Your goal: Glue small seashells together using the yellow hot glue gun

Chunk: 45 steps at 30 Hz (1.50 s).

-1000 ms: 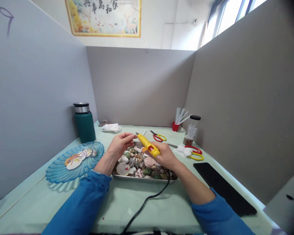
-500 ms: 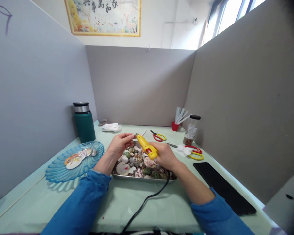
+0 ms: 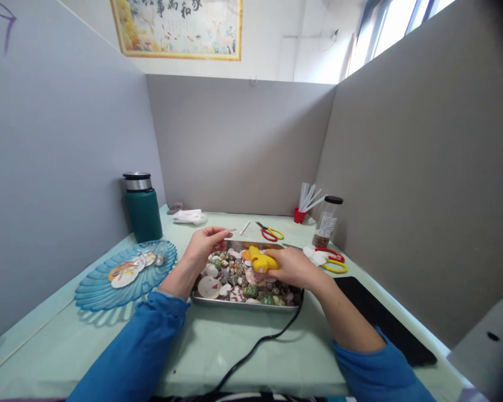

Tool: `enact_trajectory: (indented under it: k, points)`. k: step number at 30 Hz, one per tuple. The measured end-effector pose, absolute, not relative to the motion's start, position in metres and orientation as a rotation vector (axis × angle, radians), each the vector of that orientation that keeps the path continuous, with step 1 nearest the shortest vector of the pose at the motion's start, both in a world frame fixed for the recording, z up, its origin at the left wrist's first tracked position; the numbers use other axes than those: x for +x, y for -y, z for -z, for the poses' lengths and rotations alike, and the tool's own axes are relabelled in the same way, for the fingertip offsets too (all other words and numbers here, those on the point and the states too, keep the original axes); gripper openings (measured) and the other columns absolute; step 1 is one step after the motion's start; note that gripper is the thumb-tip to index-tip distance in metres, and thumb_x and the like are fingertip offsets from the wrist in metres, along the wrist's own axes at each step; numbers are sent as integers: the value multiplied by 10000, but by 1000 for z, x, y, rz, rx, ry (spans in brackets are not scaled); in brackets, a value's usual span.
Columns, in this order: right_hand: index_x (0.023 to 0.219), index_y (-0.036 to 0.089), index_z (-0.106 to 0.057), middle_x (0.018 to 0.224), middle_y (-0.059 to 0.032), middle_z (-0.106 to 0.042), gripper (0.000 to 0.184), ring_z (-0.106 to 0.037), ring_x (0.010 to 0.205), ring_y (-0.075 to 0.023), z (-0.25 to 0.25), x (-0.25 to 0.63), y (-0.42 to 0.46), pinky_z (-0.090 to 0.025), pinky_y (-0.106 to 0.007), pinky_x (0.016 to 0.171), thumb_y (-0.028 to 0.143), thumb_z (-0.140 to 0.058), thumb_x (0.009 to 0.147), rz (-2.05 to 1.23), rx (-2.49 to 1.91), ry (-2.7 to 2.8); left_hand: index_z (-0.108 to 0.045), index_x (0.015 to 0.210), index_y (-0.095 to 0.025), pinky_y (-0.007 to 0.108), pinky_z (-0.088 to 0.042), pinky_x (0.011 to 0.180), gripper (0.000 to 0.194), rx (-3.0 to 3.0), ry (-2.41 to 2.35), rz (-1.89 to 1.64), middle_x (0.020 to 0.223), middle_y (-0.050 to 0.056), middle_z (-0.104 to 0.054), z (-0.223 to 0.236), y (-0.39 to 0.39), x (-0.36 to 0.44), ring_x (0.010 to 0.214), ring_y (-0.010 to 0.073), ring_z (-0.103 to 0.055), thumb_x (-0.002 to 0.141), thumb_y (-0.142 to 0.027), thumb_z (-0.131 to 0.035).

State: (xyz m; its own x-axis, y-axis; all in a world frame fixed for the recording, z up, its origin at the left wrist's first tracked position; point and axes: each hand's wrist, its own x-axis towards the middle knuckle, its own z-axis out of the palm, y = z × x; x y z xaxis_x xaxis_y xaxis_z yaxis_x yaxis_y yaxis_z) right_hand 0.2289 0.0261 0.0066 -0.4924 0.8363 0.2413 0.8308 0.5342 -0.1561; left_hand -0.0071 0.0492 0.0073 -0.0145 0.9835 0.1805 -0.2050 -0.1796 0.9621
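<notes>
Since the earlier frame, the right hand (image 3: 295, 265) has drawn the yellow glue gun (image 3: 263, 261) away from the left hand (image 3: 205, 244), lower and to the right; its black cable (image 3: 255, 347) has swung rightward too. The right grip is closed around the gun, above the metal tray (image 3: 243, 304) of shells (image 3: 237, 294) at the middle of the tabletop (image 3: 310, 357). The left grip is a fingertip pinch on a small, thin piece (image 3: 232, 229), too small to identify, near the tray's far left corner. A blue plate (image 3: 94, 290) carrying more shells (image 3: 126, 277) sits by the tabletop's left edge.
</notes>
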Motion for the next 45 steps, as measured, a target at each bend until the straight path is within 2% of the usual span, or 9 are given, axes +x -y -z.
enact_trajectory:
  k: [6, 9, 11, 16, 21, 25, 36, 41, 45]
  points:
    - [1008, 216, -639, 921, -92, -655, 375, -571, 859, -252, -4, 232, -10, -356, -287, 660, 472, -617, 735, 161, -1423, 2560, -657, 755, -104, 209, -477, 523, 293, 1212, -1010, -1421, 754, 67, -686, -9, -47, -6, 506, 66, -536, 572, -301, -774]
    - [1148, 224, -570, 1028, -98, -623, 425, -527, 966, -252, -7, 252, 7, -365, -312, 770, 467, -556, 800, 227, -1424, 2402, -659, 765, -109, 200, -479, 519, 291, 1235, -1035, -1417, 756, 66, -688, -9, -48, -6, 498, 64, -534, 584, -310, -768]
    - [1181, 211, -544, 1076, -110, -605, 436, -503, 1017, -267, -5, 277, 21, -354, -343, 825, 467, -510, 830, 316, -1573, 2230, -661, 769, -115, 202, -481, 511, 287, 1250, -1038, -1410, 756, 68, -689, -8, -49, -6, 490, 68, -532, 593, -317, -762]
    - [1190, 179, -531, 1063, -154, -609, 580, -529, 966, -334, 22, 346, 50, -372, -405, 770, 543, -564, 739, 258, -2147, 2045, -669, 761, -128, 204, -497, 527, 278, 1232, -1051, -1378, 741, 61, -689, -7, -50, -6, 507, 78, -546, 574, -303, -776]
    - [1281, 162, -422, 1083, -167, -592, 719, -524, 1006, -347, 49, 375, 54, -366, -422, 781, 585, -537, 710, 88, -2329, 1925, -672, 745, -130, 179, -491, 528, 265, 1252, -1064, -1334, 725, 45, -686, -8, -49, -5, 509, 68, -541, 567, -293, -781]
    - [1219, 152, -453, 1040, -170, -595, 696, -524, 995, -357, 51, 377, 52, -363, -418, 762, 605, -526, 697, 87, -2394, 1842, -664, 762, -129, 182, -495, 545, 282, 1245, -1065, -1317, 751, 43, -690, -9, -48, -5, 518, 63, -543, 567, -297, -782]
    - [985, 107, -541, 941, -170, -614, 484, -562, 914, -337, 51, 359, 31, -361, -391, 727, 496, -532, 696, 189, -2423, 1681, -660, 774, -127, 199, -486, 558, 296, 1280, -1060, -1288, 782, 48, -687, -9, -48, -6, 530, 66, -540, 572, -309, -777]
    - [1189, 118, -460, 997, -170, -627, 653, -563, 947, -342, 49, 362, 42, -369, -410, 745, 558, -533, 713, 132, -2358, 1742, -663, 761, -138, 212, -480, 566, 294, 1306, -1082, -1252, 773, 35, -690, -12, -45, -3, 520, 70, -541, 553, -310, -781]
    - [1318, 139, -368, 1164, -169, -576, 748, -511, 1065, -329, 48, 371, 61, -361, -426, 836, 540, -567, 719, 122, -2189, 1872, -649, 775, -132, 220, -472, 564, 307, 1312, -1064, -1229, 769, 41, -692, -13, -43, -3, 529, 74, -535, 564, -313, -779]
